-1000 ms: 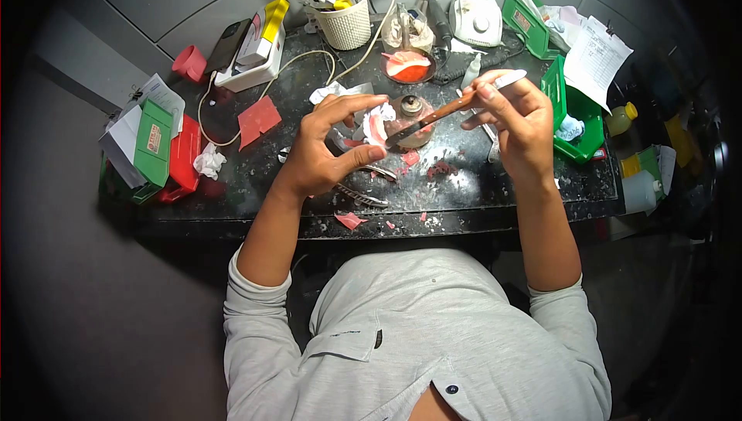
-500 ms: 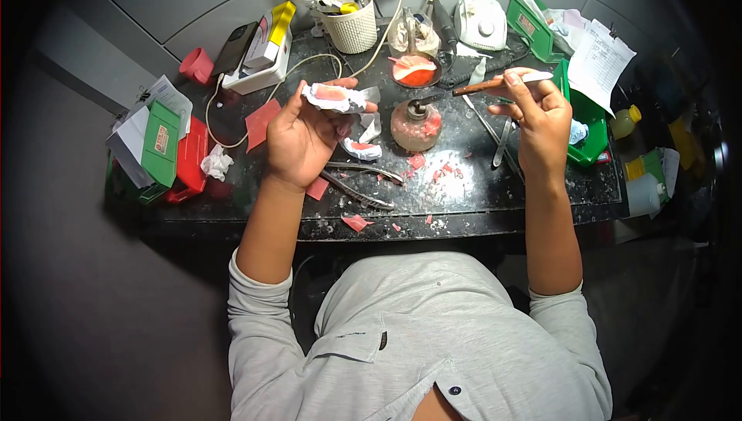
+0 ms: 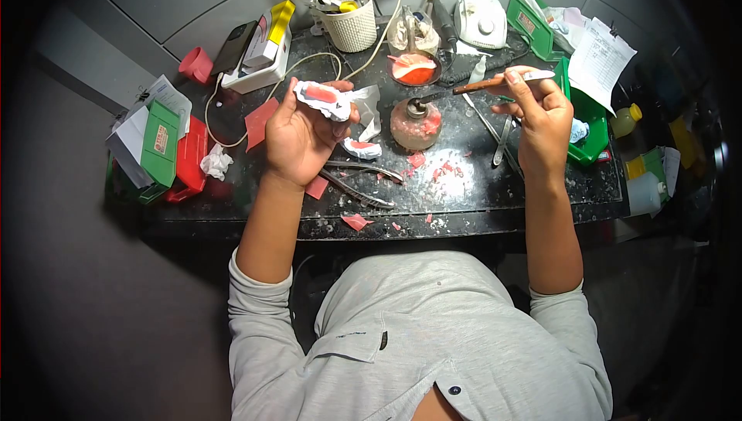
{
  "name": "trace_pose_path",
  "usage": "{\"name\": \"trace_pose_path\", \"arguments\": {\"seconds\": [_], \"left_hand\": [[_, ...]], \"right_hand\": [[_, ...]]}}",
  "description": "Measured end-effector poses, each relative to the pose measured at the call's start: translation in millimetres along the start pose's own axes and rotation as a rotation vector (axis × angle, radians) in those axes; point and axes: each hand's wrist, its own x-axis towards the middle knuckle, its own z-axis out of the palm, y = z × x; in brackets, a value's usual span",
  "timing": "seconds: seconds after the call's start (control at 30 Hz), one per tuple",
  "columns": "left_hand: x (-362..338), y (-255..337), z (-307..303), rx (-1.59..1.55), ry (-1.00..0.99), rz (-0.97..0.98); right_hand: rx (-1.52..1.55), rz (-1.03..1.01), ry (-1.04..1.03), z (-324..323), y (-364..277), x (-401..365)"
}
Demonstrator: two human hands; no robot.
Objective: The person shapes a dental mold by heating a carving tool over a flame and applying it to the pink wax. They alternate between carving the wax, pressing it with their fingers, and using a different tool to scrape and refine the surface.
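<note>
So, left fingers point(image 3: 341, 85) loosely cradle the tilted white mold with pink wax point(image 3: 322, 96), nine o'clock from the round glass burner point(image 3: 416, 129), while right fingers point(image 3: 522, 95) pinch the brown-handled metal tool point(image 3: 481, 85), tip apparently warming.

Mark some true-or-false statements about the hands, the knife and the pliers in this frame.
1. The left hand holds a white piece with a pink top. True.
2. The right hand is empty. False: it holds a brown-handled metal knife.
3. The knife's tip is at the mouth of a round glass jar. True.
4. The long-handled metal pliers stand in the basket. False: they lie on the black table.
</note>
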Motion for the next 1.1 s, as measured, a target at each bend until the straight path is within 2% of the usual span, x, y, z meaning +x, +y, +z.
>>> {"name": "trace_pose_path", "arguments": {"seconds": [0.03,0.27,0.47,0.57,0.63,0.7,0.77,0.8,0.9,1.1], "left_hand": [[0,0,2,-0.009,0.063,0.000],[2,0,-2,0.043,0.060,0.029],[-1,3,-3,0.089,-0.018,0.017],[-3,-4,-1,0.213,0.044,0.088],[-1,-10,4,0.584,0.027,0.264],[-3,-15,13,0.703,0.065,0.240],[1,-29,18,1.175,0.087,0.673],[3,-28,14,1.289,0.051,0.713],[3,-24,16,1.428,0.036,0.795],[4,-27,13,1.317,0.044,0.768]], "right_hand": [[0.000,0.000,0.000,0,0,0],[-0.016,-0.018,0.006,-1,-1,0],[-0.012,-0.017,-0.003,-3,-1,0],[-0.037,0.004,-0.024,-4,1,1],[-0.071,0.026,-0.034,-4,2,0],[-0.166,0.032,-0.047,-2,2,0],[-0.175,0.031,-0.058,1,0,-2],[-0.219,0.044,-0.074,0,0,-2],[-0.263,0.054,-0.091,0,1,-2],[-0.160,-0.022,-0.056,4,-2,-3]]}}
